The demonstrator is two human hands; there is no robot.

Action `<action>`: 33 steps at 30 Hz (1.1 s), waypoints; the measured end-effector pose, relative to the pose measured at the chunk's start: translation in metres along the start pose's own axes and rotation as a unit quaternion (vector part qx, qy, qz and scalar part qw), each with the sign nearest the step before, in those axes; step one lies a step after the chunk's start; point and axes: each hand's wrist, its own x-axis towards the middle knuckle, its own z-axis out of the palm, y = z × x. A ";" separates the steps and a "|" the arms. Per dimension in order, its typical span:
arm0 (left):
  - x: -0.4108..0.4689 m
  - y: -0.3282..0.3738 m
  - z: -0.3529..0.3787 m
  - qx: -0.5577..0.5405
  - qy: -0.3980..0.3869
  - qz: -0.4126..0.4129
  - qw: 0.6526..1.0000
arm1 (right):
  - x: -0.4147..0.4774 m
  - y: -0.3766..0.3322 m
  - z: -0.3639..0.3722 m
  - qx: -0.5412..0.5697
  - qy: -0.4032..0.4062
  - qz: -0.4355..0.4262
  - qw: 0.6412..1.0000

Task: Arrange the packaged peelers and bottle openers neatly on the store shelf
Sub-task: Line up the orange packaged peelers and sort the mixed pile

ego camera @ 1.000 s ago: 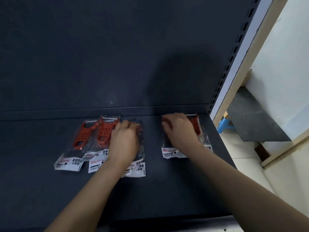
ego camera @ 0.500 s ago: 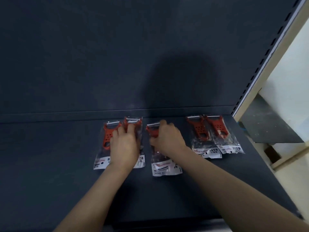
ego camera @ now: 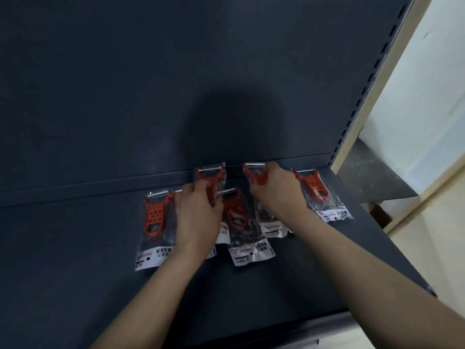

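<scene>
While between hands [ego camera: 196, 217] on packets [ego camera: 210, 178], another packet [ego camera: 236, 219].

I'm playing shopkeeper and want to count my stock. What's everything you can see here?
peeler packs: five that show, red tools in clear bags with white labels, in a rough row at the back of the shelf
shelf: one, dark grey, under the packs
back panel: one, dark grey, behind the shelf
slotted upright: one, pale, right edge
left hand: one, grips the second pack from the left
right hand: one, grips the fourth pack
</scene>
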 end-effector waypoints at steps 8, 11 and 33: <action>-0.004 0.064 0.053 -0.028 -0.061 0.033 0.997 | 0.019 0.074 -0.032 -0.048 0.059 0.069 0.995; -0.006 0.084 0.075 -0.034 -0.072 0.037 0.996 | 0.024 0.100 -0.043 -0.058 0.055 0.079 0.994; -0.012 0.102 0.130 -0.018 -0.121 0.016 0.992 | 0.051 0.139 -0.042 -0.051 -0.092 -0.013 0.994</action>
